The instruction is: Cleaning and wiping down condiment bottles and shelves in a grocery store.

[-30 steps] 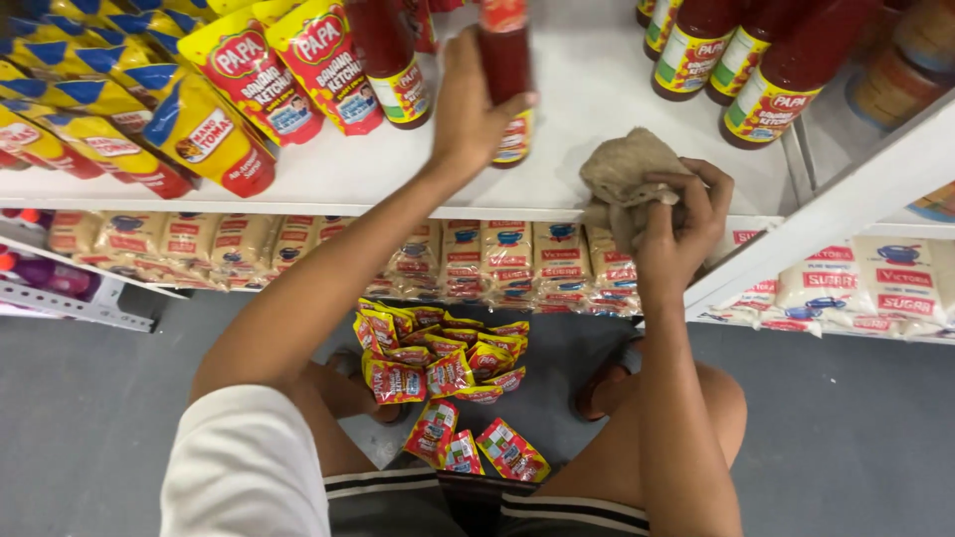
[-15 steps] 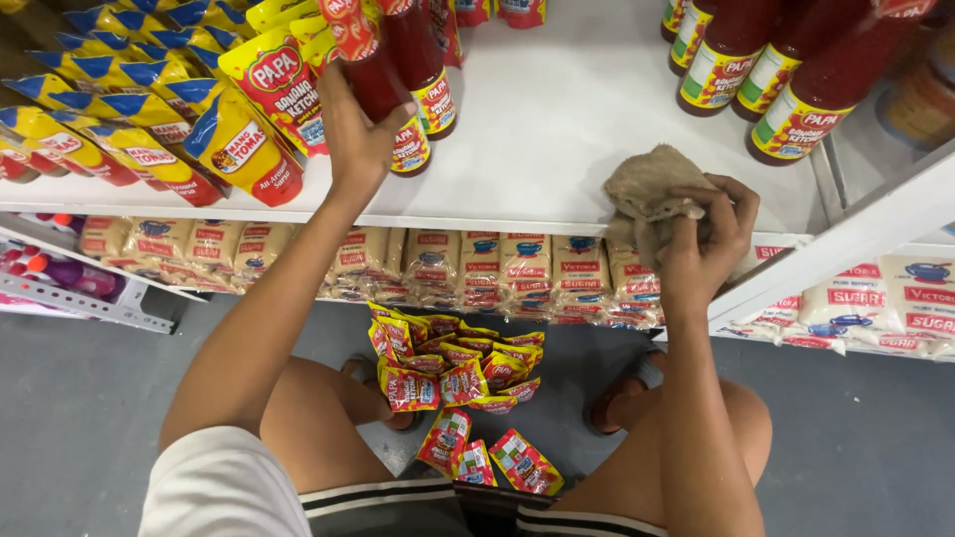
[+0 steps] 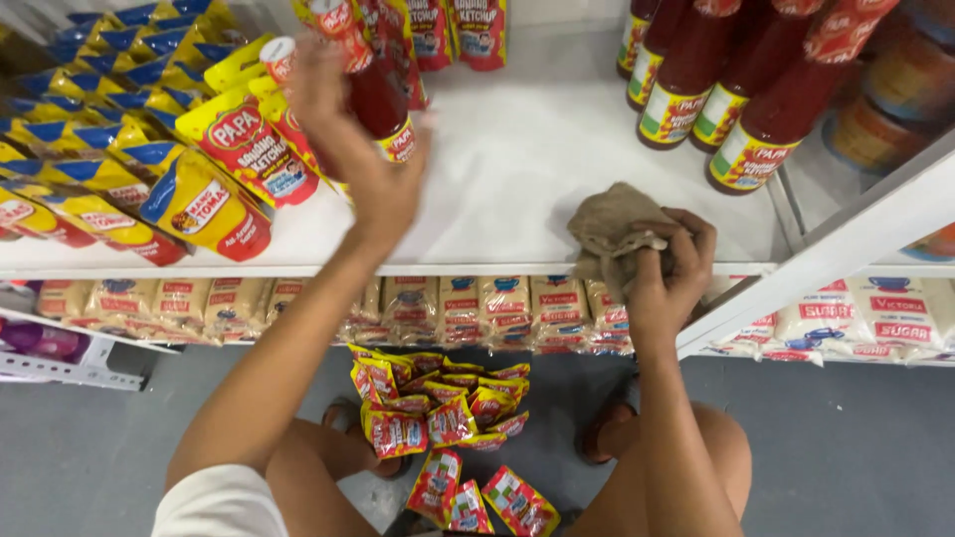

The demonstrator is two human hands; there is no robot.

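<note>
Pouches (image 3: 214, 204) in yellow and red, with blue corners and spouts, lay slanted in overlapping rows along the left of the white shelf (image 3: 517, 169), soft-sided and likely to slump if taken by the middle. Just right of them the left hand (image 3: 363, 164) was closed around a red sauce bottle (image 3: 373, 89), fingers wrapped about its lower body at the label, the bottle tilted and standing at the edge of the pouch rows. It looked like a full, fairly heavy bottle with a smooth, possibly slippery wall, so a grasp around the body seemed safer than one at the narrow neck. A bare stretch of shelf lay between the hands. Further right the right hand (image 3: 662, 273) was bunched tightly on a brown cloth (image 3: 607, 229), pressing it against the shelf near the front edge; the cloth looked limp and light, easy to crumple anywhere. More red bottles (image 3: 736, 99) stood upright at the far right. Below, small red and yellow sachets (image 3: 448, 418) lay scattered on the grey floor (image 3: 90, 447) between the person's knees.
</note>
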